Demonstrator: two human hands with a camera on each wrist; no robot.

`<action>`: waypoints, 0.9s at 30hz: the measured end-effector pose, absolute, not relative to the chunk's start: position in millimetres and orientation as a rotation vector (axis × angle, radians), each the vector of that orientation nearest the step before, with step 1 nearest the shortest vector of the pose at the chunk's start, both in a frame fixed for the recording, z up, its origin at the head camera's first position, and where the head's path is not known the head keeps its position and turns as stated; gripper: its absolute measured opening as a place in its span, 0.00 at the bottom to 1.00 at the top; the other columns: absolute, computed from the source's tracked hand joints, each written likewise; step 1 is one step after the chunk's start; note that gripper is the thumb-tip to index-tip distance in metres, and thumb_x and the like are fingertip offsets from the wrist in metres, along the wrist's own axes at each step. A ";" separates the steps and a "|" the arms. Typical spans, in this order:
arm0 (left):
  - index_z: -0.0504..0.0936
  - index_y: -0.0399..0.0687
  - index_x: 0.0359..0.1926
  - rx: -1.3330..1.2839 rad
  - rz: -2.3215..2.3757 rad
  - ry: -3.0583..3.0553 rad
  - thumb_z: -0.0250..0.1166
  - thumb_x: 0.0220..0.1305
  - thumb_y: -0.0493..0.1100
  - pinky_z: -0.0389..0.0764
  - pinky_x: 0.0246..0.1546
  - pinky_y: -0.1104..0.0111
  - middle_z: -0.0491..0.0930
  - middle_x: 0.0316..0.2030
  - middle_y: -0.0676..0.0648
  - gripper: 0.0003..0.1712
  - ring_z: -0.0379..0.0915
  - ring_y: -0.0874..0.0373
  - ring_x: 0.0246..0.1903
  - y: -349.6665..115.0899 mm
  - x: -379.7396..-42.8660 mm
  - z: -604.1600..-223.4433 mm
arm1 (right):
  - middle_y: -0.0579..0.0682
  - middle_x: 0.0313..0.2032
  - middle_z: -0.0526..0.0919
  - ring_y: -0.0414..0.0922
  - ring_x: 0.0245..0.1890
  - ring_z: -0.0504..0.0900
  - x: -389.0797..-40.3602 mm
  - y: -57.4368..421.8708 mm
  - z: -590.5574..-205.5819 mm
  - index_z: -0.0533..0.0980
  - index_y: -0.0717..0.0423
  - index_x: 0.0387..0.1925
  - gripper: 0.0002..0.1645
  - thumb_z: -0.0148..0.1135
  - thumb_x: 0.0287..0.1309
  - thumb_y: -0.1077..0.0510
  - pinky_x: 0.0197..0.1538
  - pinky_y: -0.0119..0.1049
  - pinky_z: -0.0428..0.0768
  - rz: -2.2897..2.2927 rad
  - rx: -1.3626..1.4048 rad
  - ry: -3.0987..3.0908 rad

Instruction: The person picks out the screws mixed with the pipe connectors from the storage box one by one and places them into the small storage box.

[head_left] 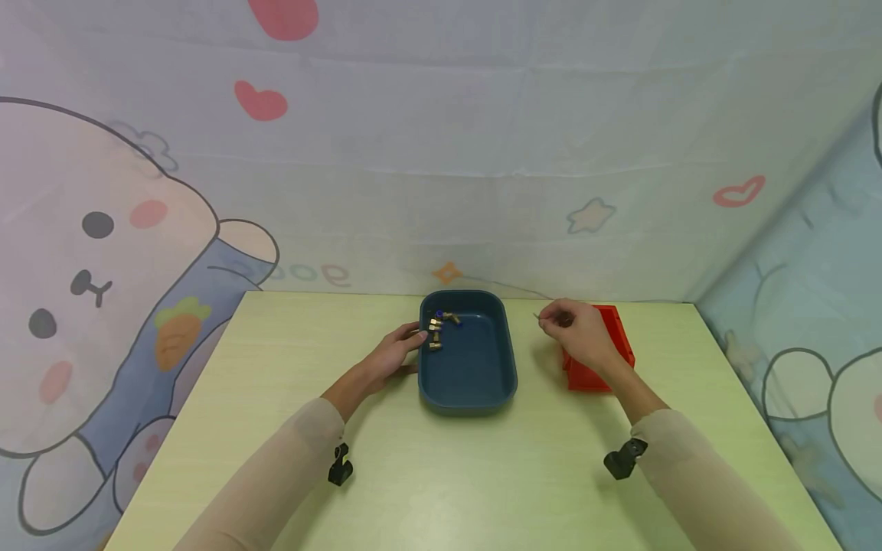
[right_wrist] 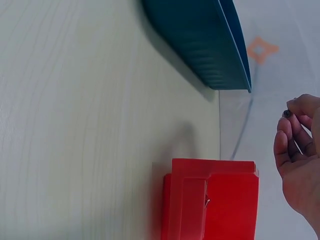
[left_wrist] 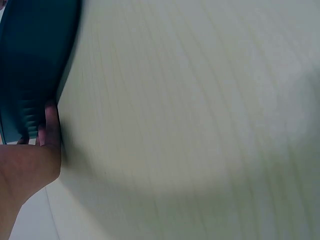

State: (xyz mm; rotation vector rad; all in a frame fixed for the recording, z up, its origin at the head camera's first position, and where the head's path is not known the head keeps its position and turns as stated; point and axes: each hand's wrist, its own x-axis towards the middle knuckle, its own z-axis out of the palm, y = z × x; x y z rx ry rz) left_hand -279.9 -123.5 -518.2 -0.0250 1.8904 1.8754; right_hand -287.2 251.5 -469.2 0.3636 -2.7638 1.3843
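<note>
The blue bin (head_left: 468, 360) stands on the table with several small brass fittings (head_left: 436, 347), some with blue parts, along its left side. My left hand (head_left: 391, 356) holds its left wall, thumb over the rim and fingers against the outside. In the left wrist view, the fingers (left_wrist: 51, 120) lie against the bin's side. My right hand (head_left: 582, 333) is raised beside the red bin (head_left: 589, 376), pinching a small screw (head_left: 537, 316) between thumb and fingertips. Its dark round end shows in the right wrist view; the rest is mostly hidden.
The pale wooden table (head_left: 441, 490) ends at a hanging cloth (head_left: 441, 191) with printed cartoon figures. A small metal piece (right_wrist: 207, 201) shows inside the red bin, which stands to the right of the blue bin with a gap between them.
</note>
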 end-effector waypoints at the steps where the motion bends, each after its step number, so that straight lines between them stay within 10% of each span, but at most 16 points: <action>1: 0.56 0.48 0.83 -0.026 1.874 1.891 0.56 0.84 0.53 0.77 0.67 0.49 0.55 0.81 0.39 0.36 0.61 0.42 0.76 -123.7 -279.8 -517.9 | 0.52 0.38 0.87 0.50 0.38 0.81 -287.8 253.0 -469.0 0.85 0.57 0.44 0.04 0.70 0.70 0.61 0.39 0.30 0.81 1.385 0.367 -2.761; 27: 0.57 0.49 0.83 -0.031 1.873 1.881 0.57 0.83 0.54 0.77 0.67 0.49 0.56 0.81 0.40 0.36 0.64 0.42 0.74 -124.0 -281.2 -520.6 | 0.56 0.37 0.85 0.50 0.38 0.78 -294.2 299.8 -477.6 0.84 0.60 0.44 0.06 0.67 0.72 0.61 0.36 0.30 0.78 1.273 0.215 -2.707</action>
